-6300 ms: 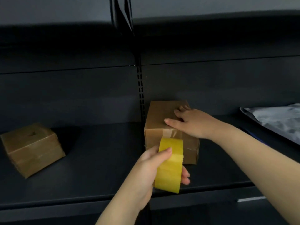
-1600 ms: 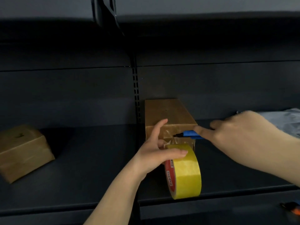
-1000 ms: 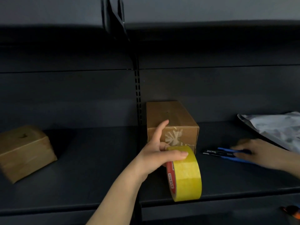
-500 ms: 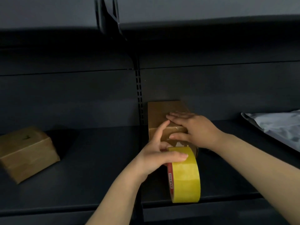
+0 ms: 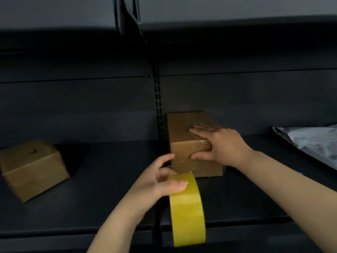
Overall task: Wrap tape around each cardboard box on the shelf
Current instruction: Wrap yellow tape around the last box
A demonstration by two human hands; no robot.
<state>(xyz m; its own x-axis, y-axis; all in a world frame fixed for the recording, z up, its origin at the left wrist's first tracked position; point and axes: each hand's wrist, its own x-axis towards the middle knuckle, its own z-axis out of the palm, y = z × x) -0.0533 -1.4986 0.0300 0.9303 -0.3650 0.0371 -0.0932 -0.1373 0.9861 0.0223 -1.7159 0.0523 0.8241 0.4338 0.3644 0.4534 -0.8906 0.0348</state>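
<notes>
Dark metal shelf [image 5: 94,181] runs across the frame, with a slotted upright post [image 5: 158,106] behind at centre. Middle box [image 5: 184,136] sits at centre, against the post. Right hand [image 5: 218,145] lies on it, fingers flat and spread over the top, thumb against the front face; pressing, not gripping. Shiny tape shows over the front edge and face. Left hand [image 5: 156,183] curls round the yellow tape roll [image 5: 186,207], lower centre, thumb on its top, just in front of the box. Whether a strip joins roll to box, cannot tell. Second box [image 5: 32,168] at left edge, tilted, untouched now; taped or not, unclear. Grey plastic bag [image 5: 313,143] at right edge. Judgement: middle box nearly done, being smoothed down; left box possibly remaining.
</notes>
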